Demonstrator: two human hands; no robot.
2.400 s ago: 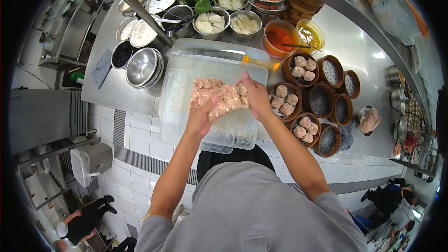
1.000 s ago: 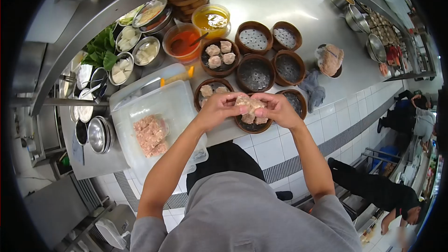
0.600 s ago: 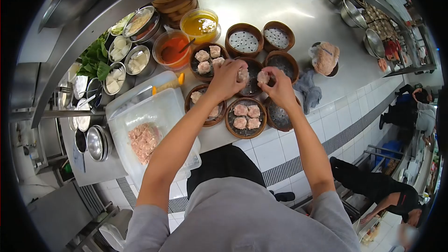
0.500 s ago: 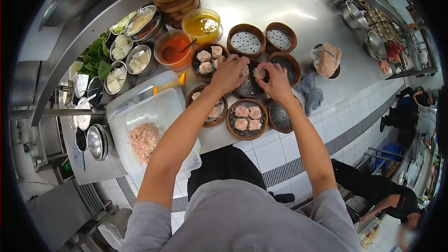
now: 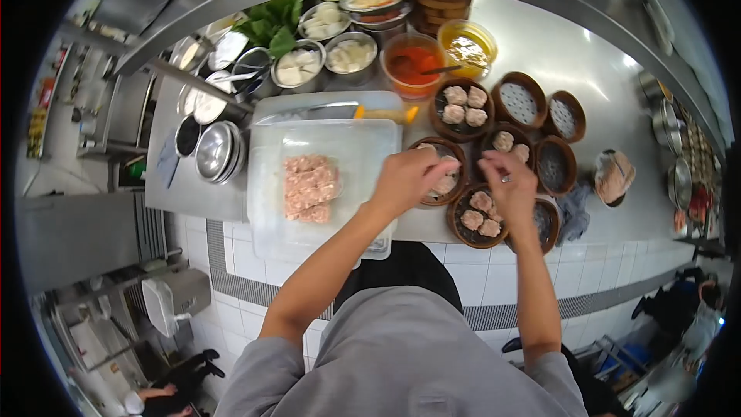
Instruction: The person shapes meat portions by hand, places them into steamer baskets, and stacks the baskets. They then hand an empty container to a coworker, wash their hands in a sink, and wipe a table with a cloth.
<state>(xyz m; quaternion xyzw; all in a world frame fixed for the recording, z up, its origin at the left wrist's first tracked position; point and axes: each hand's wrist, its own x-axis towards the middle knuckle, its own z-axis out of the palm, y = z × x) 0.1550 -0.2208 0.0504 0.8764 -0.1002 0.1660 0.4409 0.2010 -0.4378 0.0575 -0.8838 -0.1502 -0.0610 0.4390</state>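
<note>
Left hand (image 5: 403,181) hangs half-curled at the left steamer (image 5: 465,173); I can't tell whether it pinches anything. Right hand (image 5: 512,187), fingers bent, hovers between the middle steamer (image 5: 530,144) and front steamer (image 5: 477,245), its grip hidden too. At least 2 siu mai (image 5: 503,141) sit in the middle, 4 in front. Careful: if my right fingers drag low, they could squash soft meat; a knuckle could tip a rim.

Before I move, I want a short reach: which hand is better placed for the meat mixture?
Likely the left: your left hand is nearer the meat mixture, with nothing visible in its grip; your right hand is farther off, over the steamer baskets.
</note>
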